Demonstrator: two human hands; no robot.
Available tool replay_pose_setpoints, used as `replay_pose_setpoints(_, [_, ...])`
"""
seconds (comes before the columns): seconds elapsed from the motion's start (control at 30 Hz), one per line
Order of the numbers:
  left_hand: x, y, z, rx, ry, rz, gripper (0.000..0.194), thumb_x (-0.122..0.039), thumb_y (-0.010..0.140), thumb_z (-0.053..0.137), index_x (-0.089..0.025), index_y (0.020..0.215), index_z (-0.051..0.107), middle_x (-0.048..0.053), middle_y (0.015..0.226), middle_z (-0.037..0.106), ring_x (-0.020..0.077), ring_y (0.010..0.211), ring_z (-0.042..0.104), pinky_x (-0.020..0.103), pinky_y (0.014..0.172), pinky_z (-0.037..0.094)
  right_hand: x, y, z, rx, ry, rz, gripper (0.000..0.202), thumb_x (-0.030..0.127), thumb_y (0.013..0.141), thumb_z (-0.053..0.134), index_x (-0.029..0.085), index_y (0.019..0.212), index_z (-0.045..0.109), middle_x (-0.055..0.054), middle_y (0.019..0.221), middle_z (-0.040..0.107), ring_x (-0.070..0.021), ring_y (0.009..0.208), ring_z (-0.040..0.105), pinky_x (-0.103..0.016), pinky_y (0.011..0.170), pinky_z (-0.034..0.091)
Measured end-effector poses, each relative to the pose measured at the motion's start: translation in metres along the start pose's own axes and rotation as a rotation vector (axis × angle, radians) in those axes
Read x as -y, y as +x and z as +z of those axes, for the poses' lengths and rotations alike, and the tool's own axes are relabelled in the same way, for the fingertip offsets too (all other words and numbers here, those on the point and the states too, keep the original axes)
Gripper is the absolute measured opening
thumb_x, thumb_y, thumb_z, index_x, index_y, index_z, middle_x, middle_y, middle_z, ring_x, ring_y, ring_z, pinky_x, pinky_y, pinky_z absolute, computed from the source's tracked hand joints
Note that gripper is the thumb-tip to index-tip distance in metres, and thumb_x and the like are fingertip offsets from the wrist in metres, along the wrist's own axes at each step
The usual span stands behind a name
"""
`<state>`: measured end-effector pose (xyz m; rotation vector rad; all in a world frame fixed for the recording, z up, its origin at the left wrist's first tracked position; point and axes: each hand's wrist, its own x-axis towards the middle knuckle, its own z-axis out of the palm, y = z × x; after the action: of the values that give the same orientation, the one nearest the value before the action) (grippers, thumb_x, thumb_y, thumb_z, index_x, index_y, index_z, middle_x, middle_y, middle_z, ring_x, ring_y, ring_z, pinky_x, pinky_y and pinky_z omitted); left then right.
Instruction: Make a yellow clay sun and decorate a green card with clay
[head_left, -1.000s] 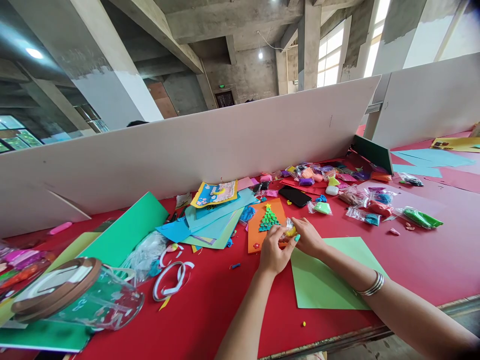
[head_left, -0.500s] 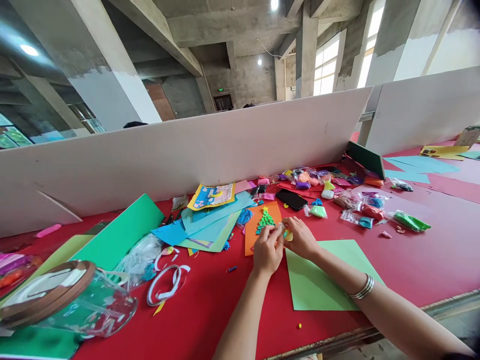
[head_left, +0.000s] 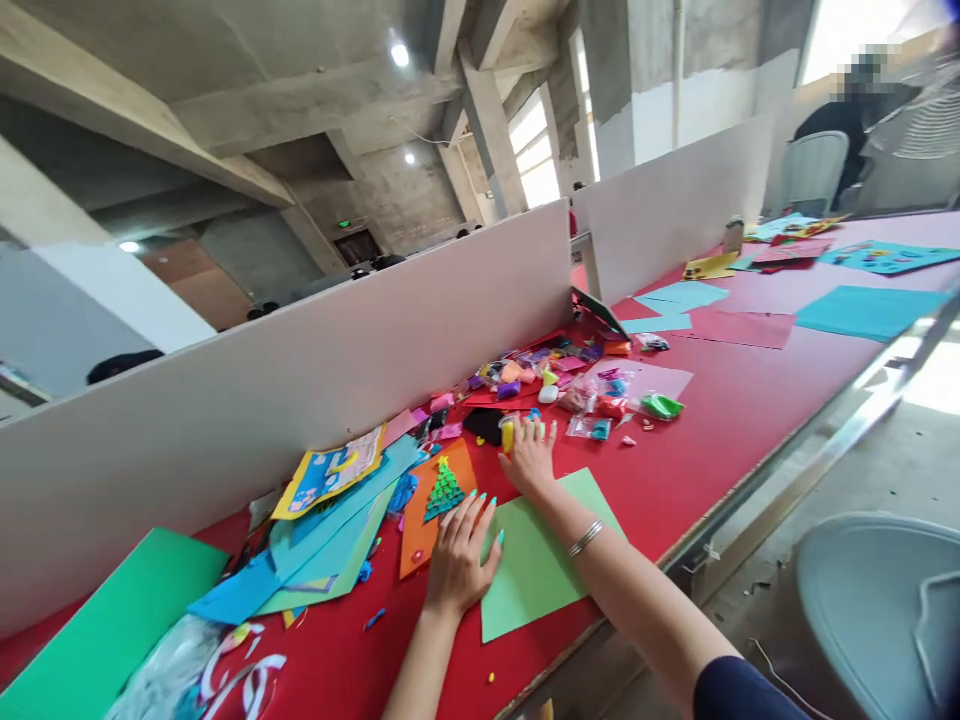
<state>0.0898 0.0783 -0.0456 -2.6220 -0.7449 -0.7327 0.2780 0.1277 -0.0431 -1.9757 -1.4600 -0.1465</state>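
My left hand [head_left: 461, 555] rests with its fingers apart at the lower right corner of an orange card [head_left: 414, 535] and the left edge of a light green sheet [head_left: 525, 570]. On the card is a Christmas tree [head_left: 444, 492] built of green clay pieces with a yellow star. My right hand [head_left: 531, 460] is stretched out beyond the green sheet, its fingers round a small bag of yellow clay [head_left: 508, 434]. Part of that bag is hidden by the fingers. Just left of it lies a black phone [head_left: 484, 426].
Bags of coloured clay [head_left: 517, 375] are heaped along the white divider [head_left: 450, 310]. Blue and green paper sheets [head_left: 330, 555] lie to the left, near a green board [head_left: 112, 630]. A grey stool [head_left: 877, 610] stands beyond the table edge. A person [head_left: 832, 130] sits far right.
My hands have come apart; the right one has moved away with the yellow clay bag, beside the phone. The left has opened and lowered to the paper. The view has turned right.
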Motion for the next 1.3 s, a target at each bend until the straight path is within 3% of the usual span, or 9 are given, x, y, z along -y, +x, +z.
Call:
replay_pose_setpoints(0.1, [-0.013,-0.011,-0.005,0.071,0.018,0.013,0.054,-0.031,0.086,0.046,-0.022,0.138,0.035,0.009,0.137,0.046,0.0276,0.129,0.037,0.043,0.104,0.031,0.001,-0.007,0.003,-0.015,0.028,-0.047,0.058,0.033,0.080,0.053,0.007,0.130,0.043,-0.022,0.134,0.044,-0.0371,0.130,0.027,-0.062,0.104,0.008])
replay_pose_setpoints(0.27, [-0.029,-0.038,-0.007,0.426,-0.088,0.036,0.063,-0.041,0.092,0.034,-0.024,0.145,0.004,0.008,0.148,0.026,0.0252,0.134,0.029,0.042,0.103,0.036,0.009,-0.020,-0.007,-0.038,0.073,-0.161,0.042,0.022,0.084,0.045,0.009,0.124,0.049,-0.019,0.132,0.047,-0.0303,0.130,0.030,-0.056,0.106,0.013])
replay_pose_setpoints(0.4, [-0.030,-0.052,-0.007,0.489,-0.047,0.000,0.065,-0.046,0.092,0.031,-0.025,0.144,-0.001,0.007,0.149,0.024,0.0250,0.135,0.028,0.045,0.105,0.033,0.000,-0.024,-0.029,-0.018,0.094,-0.211,0.039,0.028,0.086,0.043,0.015,0.122,0.050,-0.012,0.130,0.050,-0.0237,0.124,0.038,-0.047,0.108,0.017])
replay_pose_setpoints(0.53, [-0.030,-0.064,-0.014,0.509,-0.019,-0.079,0.062,-0.045,0.093,0.030,-0.026,0.144,0.000,0.006,0.150,0.021,0.0234,0.136,0.024,0.044,0.107,0.031,-0.053,-0.013,-0.066,-0.005,0.057,-0.143,0.047,0.033,0.085,0.044,0.016,0.129,0.045,-0.010,0.135,0.046,-0.0208,0.123,0.037,-0.037,0.108,0.019])
replay_pose_setpoints(0.77, [-0.033,-0.071,-0.019,0.480,-0.022,-0.142,0.063,-0.048,0.092,0.033,-0.026,0.144,0.006,0.006,0.149,0.023,0.0239,0.136,0.024,0.042,0.106,0.031,-0.192,0.001,-0.141,0.013,-0.140,0.283,0.057,0.030,0.081,0.050,0.004,0.130,0.041,-0.026,0.136,0.037,-0.0363,0.126,0.029,-0.056,0.099,0.017])
replay_pose_setpoints(0.93, [-0.036,-0.068,-0.021,0.494,-0.041,-0.183,0.061,-0.049,0.091,0.031,-0.024,0.144,0.014,0.008,0.148,0.024,0.0246,0.136,0.024,0.044,0.106,0.030,-0.226,0.004,-0.167,0.151,-0.170,0.465,0.052,0.040,0.073,0.062,0.004,0.110,0.059,-0.025,0.113,0.055,-0.0337,0.111,0.048,-0.044,0.088,0.035])
replay_pose_setpoints(1.1, [-0.040,-0.057,-0.028,0.535,-0.042,-0.203,0.064,-0.055,0.089,0.032,-0.020,0.142,0.026,0.011,0.147,0.028,0.0270,0.134,0.030,0.044,0.104,0.033,-0.206,0.023,-0.179,0.204,-0.108,0.467,0.041,0.039,0.075,0.058,0.009,0.102,0.063,-0.018,0.096,0.065,-0.0273,0.089,0.061,-0.033,0.071,0.043])
replay_pose_setpoints(1.2, [-0.045,-0.038,-0.031,0.496,-0.023,-0.221,0.061,-0.056,0.087,0.036,-0.017,0.133,0.044,0.016,0.137,0.044,0.0298,0.125,0.043,0.046,0.099,0.037,-0.158,0.030,-0.171,0.149,-0.057,0.265,0.047,0.043,0.080,0.055,0.014,0.116,0.056,-0.015,0.108,0.064,-0.0253,0.097,0.060,-0.031,0.075,0.043])
replay_pose_setpoints(1.3, [-0.046,-0.016,-0.033,0.346,-0.026,-0.227,0.044,-0.049,0.087,0.042,-0.019,0.114,0.059,0.012,0.111,0.063,0.0272,0.106,0.057,0.055,0.106,0.021,-0.089,0.020,-0.146,0.147,0.017,-0.029,0.044,0.036,0.078,0.060,0.019,0.119,0.055,-0.009,0.114,0.063,-0.0221,0.107,0.056,-0.030,0.089,0.039])
